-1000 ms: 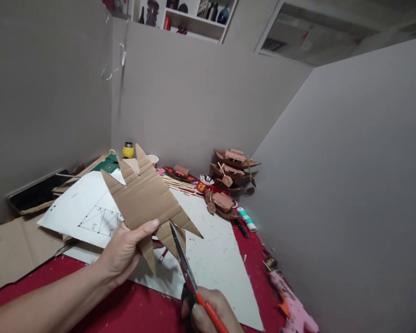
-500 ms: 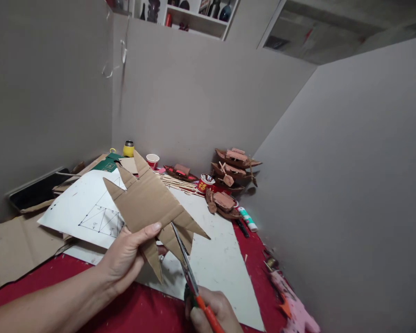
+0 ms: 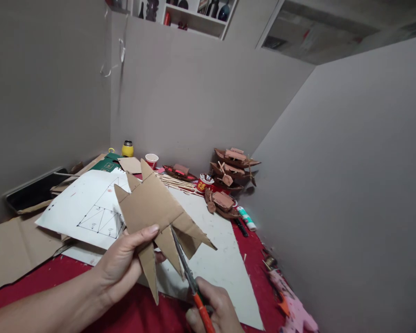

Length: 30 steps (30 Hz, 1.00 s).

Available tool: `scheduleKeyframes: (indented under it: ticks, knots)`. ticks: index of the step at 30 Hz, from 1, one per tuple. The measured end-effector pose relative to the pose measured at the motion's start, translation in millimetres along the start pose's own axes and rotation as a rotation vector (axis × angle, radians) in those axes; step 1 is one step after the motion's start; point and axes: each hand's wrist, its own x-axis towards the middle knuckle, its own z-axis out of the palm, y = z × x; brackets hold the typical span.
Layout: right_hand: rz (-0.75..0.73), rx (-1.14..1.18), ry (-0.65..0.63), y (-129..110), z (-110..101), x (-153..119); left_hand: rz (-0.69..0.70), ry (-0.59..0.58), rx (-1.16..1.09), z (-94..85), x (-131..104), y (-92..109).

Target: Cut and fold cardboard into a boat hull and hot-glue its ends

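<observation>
A piece of brown cardboard (image 3: 149, 201) with several long pointed flaps and pencil lines is held up over the table. My left hand (image 3: 125, 259) pinches its lower left part, thumb on top and fingers beneath. In my right hand (image 3: 217, 305) is a pair of scissors (image 3: 190, 273) with orange on the handle. The blade tips touch the cardboard at the base of a notch between two lower flaps. How far the blades are apart is hard to tell.
A white sheet with a drawn pattern (image 3: 100, 217) lies at the left, near flat cardboard (image 3: 21, 249). Behind are thin wooden sticks (image 3: 176, 181), a red paper cup (image 3: 204, 182) and model boats (image 3: 223, 203). A glue tube (image 3: 247, 218) and pink glue gun (image 3: 294, 305) are on the right.
The cardboard has tilted, its upper points shifting right and its lower flaps lower. The scissors' handles have moved slightly left and the blades stay by the notch.
</observation>
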Motion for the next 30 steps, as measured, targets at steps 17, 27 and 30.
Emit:
scheduleKeyframes:
  ticks: [17,27,30]
  knots:
    - [0.183,-0.263,0.015,-4.9,4.1,7.7,0.138,-0.028,-0.102,1.7,3.0,35.0]
    - [0.001,-0.53,-0.04,-22.1,5.5,9.6,0.222,-0.113,0.058,-5.3,16.1,35.5]
    - [-0.098,-0.371,0.098,-25.7,0.0,10.3,0.196,-0.127,0.136,-5.0,14.6,30.9]
